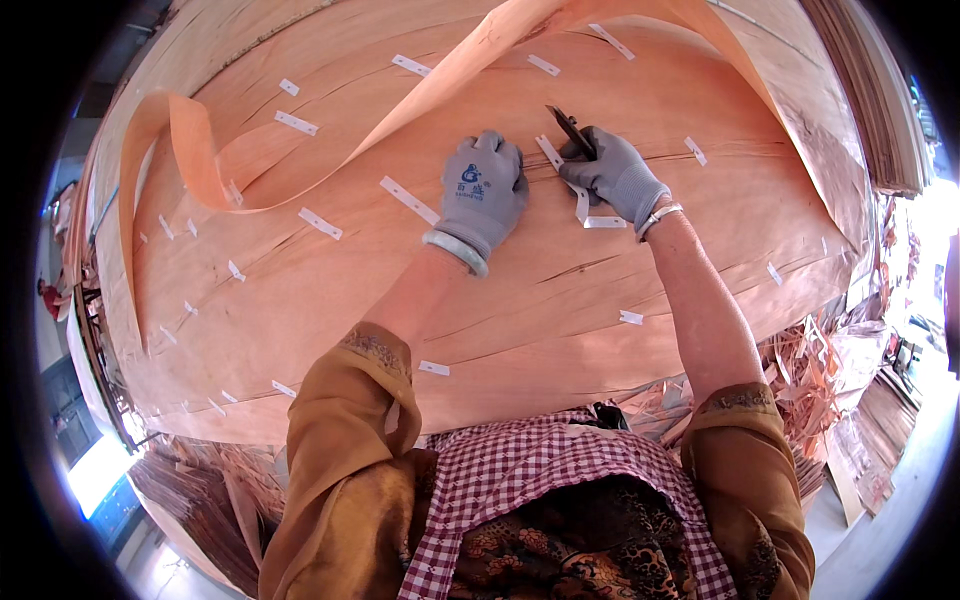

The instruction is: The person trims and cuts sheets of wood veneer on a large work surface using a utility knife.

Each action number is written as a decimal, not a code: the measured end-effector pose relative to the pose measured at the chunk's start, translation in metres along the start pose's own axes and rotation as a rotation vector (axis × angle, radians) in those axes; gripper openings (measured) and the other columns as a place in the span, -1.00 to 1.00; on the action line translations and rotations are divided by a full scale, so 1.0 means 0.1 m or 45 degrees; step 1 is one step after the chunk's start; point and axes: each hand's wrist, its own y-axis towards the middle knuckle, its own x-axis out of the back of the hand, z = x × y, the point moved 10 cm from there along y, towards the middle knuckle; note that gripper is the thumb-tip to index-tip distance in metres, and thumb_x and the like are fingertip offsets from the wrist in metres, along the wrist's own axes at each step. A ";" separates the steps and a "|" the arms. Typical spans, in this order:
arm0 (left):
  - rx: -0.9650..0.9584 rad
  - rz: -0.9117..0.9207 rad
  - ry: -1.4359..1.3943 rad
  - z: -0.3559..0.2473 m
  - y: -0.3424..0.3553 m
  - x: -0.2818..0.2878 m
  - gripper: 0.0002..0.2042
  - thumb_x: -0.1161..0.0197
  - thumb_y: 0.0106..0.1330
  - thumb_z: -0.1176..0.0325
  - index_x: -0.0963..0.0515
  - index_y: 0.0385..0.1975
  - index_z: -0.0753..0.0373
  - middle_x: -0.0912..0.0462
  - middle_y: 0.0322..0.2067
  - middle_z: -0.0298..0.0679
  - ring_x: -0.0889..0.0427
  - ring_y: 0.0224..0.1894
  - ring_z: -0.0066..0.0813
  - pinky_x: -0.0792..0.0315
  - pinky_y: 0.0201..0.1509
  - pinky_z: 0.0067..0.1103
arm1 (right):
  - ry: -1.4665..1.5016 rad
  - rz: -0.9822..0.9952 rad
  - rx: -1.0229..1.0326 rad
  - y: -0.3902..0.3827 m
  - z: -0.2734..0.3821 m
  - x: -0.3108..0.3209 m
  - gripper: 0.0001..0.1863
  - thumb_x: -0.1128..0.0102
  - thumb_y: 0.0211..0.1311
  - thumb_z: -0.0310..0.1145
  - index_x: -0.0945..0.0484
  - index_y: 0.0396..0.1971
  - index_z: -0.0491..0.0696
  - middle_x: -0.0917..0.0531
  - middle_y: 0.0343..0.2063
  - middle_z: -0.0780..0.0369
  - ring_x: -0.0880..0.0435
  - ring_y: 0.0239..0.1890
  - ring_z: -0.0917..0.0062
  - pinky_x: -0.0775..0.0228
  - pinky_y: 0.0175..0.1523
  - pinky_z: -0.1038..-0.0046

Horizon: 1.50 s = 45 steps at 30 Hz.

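A wide, pale orange wood veneer sheet (pixel 560 320) lies before me, patched with short pieces of white perforated tape (pixel 321 223). My left hand (pixel 482 195), in a grey glove, rests on it with the fingers curled under; anything inside them is hidden. My gloved right hand (pixel 615 178) is closed around a dark knife (pixel 570 130), its tip pointing up and left. A white tape strip (pixel 603 222) bends out from under that hand. Near the knife, a narrow dark split crosses the veneer beside another tape piece (pixel 548 152).
A long loose veneer ribbon (pixel 400 115) curls over the sheet's far side. Stacked veneer (pixel 875 100) stands at the far right, with another stack (pixel 190 510) at lower left. Torn veneer scraps (pixel 800 375) pile up beyond my right forearm.
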 end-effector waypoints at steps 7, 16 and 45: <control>0.106 -0.027 -0.047 0.07 0.03 0.00 -0.92 -0.25 0.06 0.43 -0.54 -0.47 0.24 -0.53 -0.35 -0.08 -0.54 -0.25 -0.07 -0.45 -0.18 -0.30 | 0.058 0.011 -0.007 0.01 -0.02 -0.02 -0.75 -0.30 0.07 -0.34 -0.47 -0.36 -0.17 -0.62 -0.55 0.16 -0.63 -0.52 0.49 -0.47 -0.37 0.46; 0.226 0.064 -0.529 0.28 0.05 -0.04 -0.87 -0.31 0.06 0.45 -0.58 -0.39 0.24 -0.54 -0.37 -0.13 -0.52 -0.25 -0.17 -0.41 -0.13 -0.35 | -0.014 -0.031 -0.041 0.02 -0.02 0.00 -0.71 -0.32 -0.02 -0.32 -0.48 -0.37 -0.18 -0.63 -0.53 0.13 -0.66 -0.46 0.43 -0.49 -0.30 0.45; -0.110 -0.299 -0.317 0.14 -0.14 0.05 -0.84 -0.28 0.01 0.51 -0.48 -0.40 0.23 -0.52 -0.26 -0.15 -0.48 -0.18 -0.09 -0.36 -0.11 -0.30 | -0.072 -0.252 0.242 -0.02 0.27 0.12 -0.79 -0.30 0.16 -0.29 -0.55 -0.32 -0.11 -0.61 -0.52 0.27 -0.54 -0.50 0.63 -0.46 -0.31 0.51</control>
